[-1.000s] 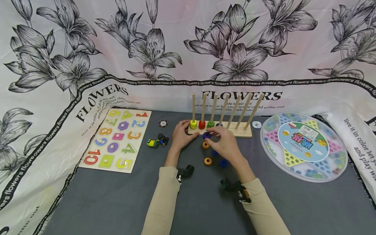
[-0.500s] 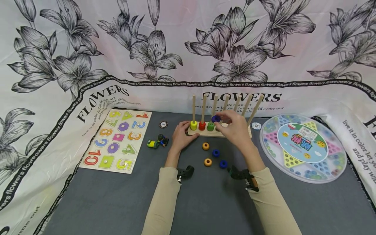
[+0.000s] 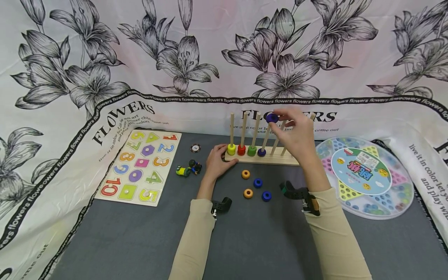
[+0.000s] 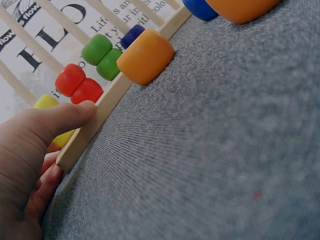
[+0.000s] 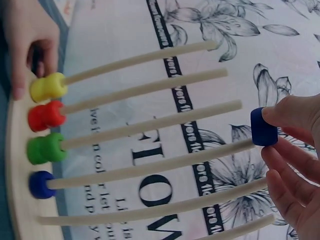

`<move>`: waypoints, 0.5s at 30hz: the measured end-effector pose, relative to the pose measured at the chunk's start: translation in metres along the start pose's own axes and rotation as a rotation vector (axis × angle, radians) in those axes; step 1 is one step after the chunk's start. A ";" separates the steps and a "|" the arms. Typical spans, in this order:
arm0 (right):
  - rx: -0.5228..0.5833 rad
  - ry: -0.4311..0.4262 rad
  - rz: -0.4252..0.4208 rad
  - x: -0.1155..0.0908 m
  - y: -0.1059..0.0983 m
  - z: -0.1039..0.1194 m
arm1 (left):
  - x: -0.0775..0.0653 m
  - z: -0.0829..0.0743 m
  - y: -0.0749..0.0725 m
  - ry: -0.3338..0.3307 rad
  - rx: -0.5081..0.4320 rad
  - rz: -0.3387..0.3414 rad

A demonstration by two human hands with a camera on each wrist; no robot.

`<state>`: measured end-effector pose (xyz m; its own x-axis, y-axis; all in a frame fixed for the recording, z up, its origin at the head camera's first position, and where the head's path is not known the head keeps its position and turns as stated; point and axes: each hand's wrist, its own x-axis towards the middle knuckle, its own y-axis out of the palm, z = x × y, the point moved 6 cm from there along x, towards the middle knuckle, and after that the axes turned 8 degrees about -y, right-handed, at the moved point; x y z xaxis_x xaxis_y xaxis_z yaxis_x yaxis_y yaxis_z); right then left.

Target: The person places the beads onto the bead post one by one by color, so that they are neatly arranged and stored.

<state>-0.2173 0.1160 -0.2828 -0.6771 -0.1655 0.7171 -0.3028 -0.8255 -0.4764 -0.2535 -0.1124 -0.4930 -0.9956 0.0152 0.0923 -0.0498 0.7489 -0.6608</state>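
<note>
My right hand (image 3: 298,134) pinches a dark purple-blue bead (image 3: 272,118) between thumb and fingers. In the right wrist view, that bead (image 5: 264,127) is right at the tip of the fourth wooden peg. The peg stand (image 3: 280,158) has a row of upright rods on a pale wooden base. Yellow beads (image 5: 48,87), red beads (image 5: 46,115) and green beads (image 5: 46,148) sit in pairs on the first three pegs; one dark purple-blue bead (image 5: 42,184) is at the foot of the fourth. My left hand (image 3: 217,163) grips the base's left end, thumb on top.
Two orange beads (image 3: 245,174) and two blue beads (image 3: 258,182) lie in front of the stand. A number puzzle board (image 3: 140,167), small toy figures (image 3: 189,169) and a poker chip (image 3: 195,147) are to the left. A round game board (image 3: 364,177) lies right.
My right hand has lifted the dark purple-blue bead from in front of the stand, up and to the right, to the fourth peg's tip. The left hand stays on the base.
</note>
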 end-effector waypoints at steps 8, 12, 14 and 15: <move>-0.089 -0.038 -0.003 0.014 -0.005 0.000 | 0.001 0.001 0.001 0.014 -0.004 -0.005; -0.128 -0.019 0.005 0.016 -0.003 -0.003 | 0.002 0.002 0.001 0.015 0.001 -0.008; -0.138 -0.015 0.006 0.017 -0.002 -0.005 | 0.002 0.002 0.001 0.015 -0.003 -0.008; -0.143 -0.013 0.005 0.018 -0.002 -0.005 | 0.002 0.002 0.001 0.015 -0.007 -0.007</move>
<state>-0.2320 0.1175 -0.2717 -0.6700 -0.1770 0.7209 -0.3927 -0.7396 -0.5466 -0.2553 -0.1134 -0.4947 -0.9939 0.0195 0.1083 -0.0565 0.7536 -0.6549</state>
